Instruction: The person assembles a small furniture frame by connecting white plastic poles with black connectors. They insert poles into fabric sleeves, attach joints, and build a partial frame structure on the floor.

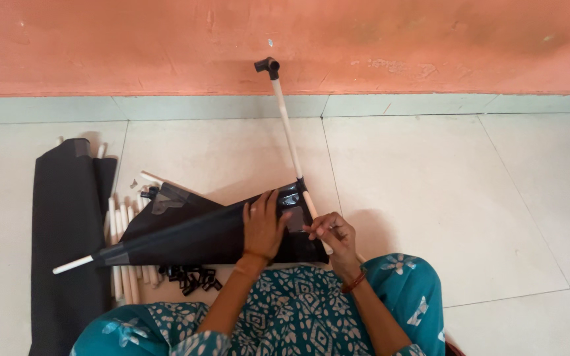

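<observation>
I sit on a tiled floor with a black fabric panel (192,231) across my lap and the floor. My left hand (263,224) lies flat on the panel near its right end, fingers spread. My right hand (333,235) pinches a white rod (289,138) where it enters the fabric's glossy sleeve. The rod rises toward the wall and ends in a black corner connector (267,64). Another white rod (72,264) sticks out of the panel's lower left end.
A folded black fabric sheet (64,231) lies at the left. Several loose white rods (121,254) lie beside it. A pile of small black connectors (192,278) sits near my knee. An orange wall (430,46) stands at the far edge of the floor.
</observation>
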